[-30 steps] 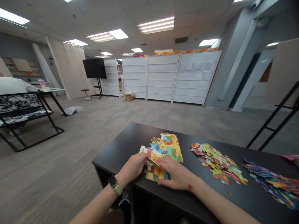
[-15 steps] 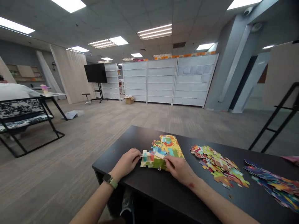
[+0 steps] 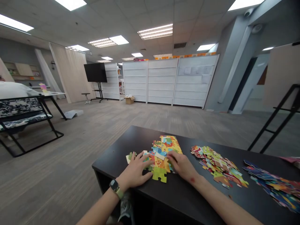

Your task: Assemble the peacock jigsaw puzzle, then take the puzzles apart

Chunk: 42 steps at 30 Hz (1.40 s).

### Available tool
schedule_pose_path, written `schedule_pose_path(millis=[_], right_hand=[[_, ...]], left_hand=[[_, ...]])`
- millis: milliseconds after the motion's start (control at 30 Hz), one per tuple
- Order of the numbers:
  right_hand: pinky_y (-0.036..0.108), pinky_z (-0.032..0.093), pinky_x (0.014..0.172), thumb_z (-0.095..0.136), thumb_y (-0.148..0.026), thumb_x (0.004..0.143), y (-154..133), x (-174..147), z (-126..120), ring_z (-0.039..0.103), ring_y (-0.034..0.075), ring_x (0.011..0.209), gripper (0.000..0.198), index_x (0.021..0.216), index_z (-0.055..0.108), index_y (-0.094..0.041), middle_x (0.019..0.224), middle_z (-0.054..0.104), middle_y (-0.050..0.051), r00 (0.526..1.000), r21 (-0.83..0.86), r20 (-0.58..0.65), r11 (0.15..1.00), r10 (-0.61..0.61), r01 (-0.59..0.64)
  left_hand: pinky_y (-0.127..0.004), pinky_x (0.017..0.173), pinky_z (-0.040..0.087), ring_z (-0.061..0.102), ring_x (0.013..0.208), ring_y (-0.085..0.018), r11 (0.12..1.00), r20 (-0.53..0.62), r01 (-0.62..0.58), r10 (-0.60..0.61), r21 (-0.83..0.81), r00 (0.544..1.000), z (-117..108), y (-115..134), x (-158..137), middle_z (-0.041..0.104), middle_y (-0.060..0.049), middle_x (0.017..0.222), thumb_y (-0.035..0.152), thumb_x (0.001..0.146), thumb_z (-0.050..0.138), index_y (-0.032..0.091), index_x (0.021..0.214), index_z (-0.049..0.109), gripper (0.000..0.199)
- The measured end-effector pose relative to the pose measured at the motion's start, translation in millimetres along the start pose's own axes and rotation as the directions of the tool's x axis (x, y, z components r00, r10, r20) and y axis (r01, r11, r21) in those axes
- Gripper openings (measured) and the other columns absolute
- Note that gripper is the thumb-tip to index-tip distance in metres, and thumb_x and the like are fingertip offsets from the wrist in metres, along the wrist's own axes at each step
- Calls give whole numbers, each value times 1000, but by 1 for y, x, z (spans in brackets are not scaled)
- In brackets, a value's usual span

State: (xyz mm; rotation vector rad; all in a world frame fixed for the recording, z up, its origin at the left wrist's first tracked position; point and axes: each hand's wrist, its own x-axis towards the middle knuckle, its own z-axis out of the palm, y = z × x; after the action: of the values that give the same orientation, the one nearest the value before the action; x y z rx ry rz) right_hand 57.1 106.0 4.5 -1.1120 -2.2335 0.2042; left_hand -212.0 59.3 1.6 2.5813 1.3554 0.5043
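A partly assembled jigsaw puzzle (image 3: 177, 146), mostly yellow with blue and green parts, lies on the dark table (image 3: 126, 137). My left hand (image 3: 138, 170) rests flat with spread fingers over its left side, hiding some pieces. By its fingertips is a separate green-and-cream puzzle piece (image 3: 128, 157). My right hand (image 3: 182, 165) has its fingers curled together at the puzzle's right edge, gripping there; the exact hold is partly hidden. Beside those fingertips a pale strip (image 3: 160, 155) lies on top. A lime-green section (image 3: 159, 175) sticks out at the near side.
Loose puzzle pieces (image 3: 220, 165) form a pile right of my right hand. Farther right lies a stack of dark blue, multicoloured pieces (image 3: 274, 181). A black metal frame (image 3: 273, 125) stands beyond the table. At far left, a person in white (image 3: 14, 90) sits on a patterned chair (image 3: 21, 107).
My left hand let go of the puzzle's left edge and spread flat over it. The lifted part now lies lower, with the lime-green section showing in front. My right hand stayed at the right side.
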Motion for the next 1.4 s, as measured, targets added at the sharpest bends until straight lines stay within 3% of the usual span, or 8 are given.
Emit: schedule_pose_path(millis=[100, 233, 467, 667, 800, 1033, 1233, 1400], right_hand=[[37, 53, 84, 34, -36, 104, 9, 2, -2, 69, 23, 96, 33, 109, 64, -22, 105, 73, 9, 994, -14, -101, 999, 30, -32], [46, 40, 108, 44, -33, 100, -11, 1, -1, 57, 26, 123, 31, 121, 65, -22, 129, 67, 11, 978, -4, 68, 980, -197, 198], [43, 47, 100, 71, -30, 81, -49, -10, 8, 61, 27, 112, 49, 129, 61, -23, 121, 69, 10, 917, 183, 281, 954, -282, 237], [32, 54, 75, 45, -32, 98, -14, -6, 15, 68, 19, 80, 28, 114, 67, -23, 100, 74, 6, 999, 241, 30, 970, 13, -20], [32, 54, 63, 44, -38, 98, 18, 2, 15, 66, 19, 66, 30, 112, 67, -22, 83, 73, 3, 968, 171, -164, 972, 188, -160], [49, 44, 105, 42, -36, 97, 35, 8, 9, 59, 29, 118, 31, 107, 66, -20, 120, 66, 13, 951, 111, -264, 984, 161, -136], [43, 49, 100, 56, -38, 93, 12, 2, 7, 62, 26, 111, 25, 106, 69, -22, 114, 69, 10, 998, 120, -32, 991, -54, 57], [49, 43, 106, 72, -51, 83, -9, -2, 9, 57, 31, 120, 47, 121, 68, -24, 129, 64, 12, 948, 35, 247, 980, -200, 198]], left_hand=[[-64, 116, 19, 37, 139, -35, 999, -24, -17, 16, -34, 1000, -4, 1, 1, 54, -5, 140, 39, 95, 58, 32, 123, 63, 30], [-54, 113, 28, 46, 128, -29, 999, -88, -27, 23, -44, 996, -3, 0, 1, 59, -3, 128, 40, 98, 55, 31, 114, 64, 21], [-46, 107, 35, 52, 120, -27, 1000, -108, -11, 8, -21, 994, 3, -11, 3, 59, -2, 130, 42, 95, 61, 32, 120, 64, 27], [-46, 101, 40, 52, 120, -31, 999, -53, -33, 31, -41, 998, -6, -18, 1, 57, -2, 137, 53, 79, 77, 35, 118, 67, 44], [-40, 103, 41, 52, 121, -27, 985, -48, -124, 119, -122, 992, -10, -19, 0, 62, -3, 127, 46, 85, 74, 33, 117, 69, 35], [-29, 88, 48, 67, 99, -21, 985, -53, -129, 124, -113, 991, -6, -20, 5, 70, -4, 107, 39, 104, 43, 25, 114, 65, 28], [-28, 78, 50, 70, 87, -20, 977, -262, 30, -86, -211, 961, 4, -25, 15, 73, -4, 96, 33, 107, 31, 24, 124, 56, 31], [-29, 77, 53, 69, 83, -19, 951, -335, 57, -163, -305, 928, 7, -31, 18, 72, -4, 95, 29, 107, 29, 22, 123, 56, 32]])
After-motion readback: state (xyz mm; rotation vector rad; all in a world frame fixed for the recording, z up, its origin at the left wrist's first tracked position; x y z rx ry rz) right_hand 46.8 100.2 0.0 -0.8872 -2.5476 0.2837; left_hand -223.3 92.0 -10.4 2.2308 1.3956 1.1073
